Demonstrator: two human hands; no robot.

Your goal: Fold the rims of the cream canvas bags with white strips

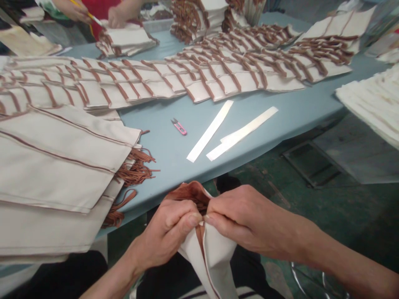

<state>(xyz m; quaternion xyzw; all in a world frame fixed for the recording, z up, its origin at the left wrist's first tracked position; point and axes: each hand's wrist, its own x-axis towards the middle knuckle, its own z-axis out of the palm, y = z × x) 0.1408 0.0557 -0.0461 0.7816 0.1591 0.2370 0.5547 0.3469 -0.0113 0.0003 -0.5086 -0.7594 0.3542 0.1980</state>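
Over my lap, in front of the table edge, is a cream fabric piece [220,253] with a brown inner side and a brown-trimmed seam running down it. My left hand [174,228] pinches its upper edge from the left. Close beside it, my right hand [240,220] pinches the same edge from the right, thumbs almost touching. The brown inside shows as an opening behind my fingers. What exactly lies between the fingertips is hidden.
On the blue table [149,124] lie pink thread snips [179,126] and white strips [210,131]. Cream panels with brown cords [56,166] are stacked at left. Overlapping brown-edged pieces [156,81] cross behind. Opposite, a person's hand [73,10] holds a yellow tool. White fabric [374,104] is at right.
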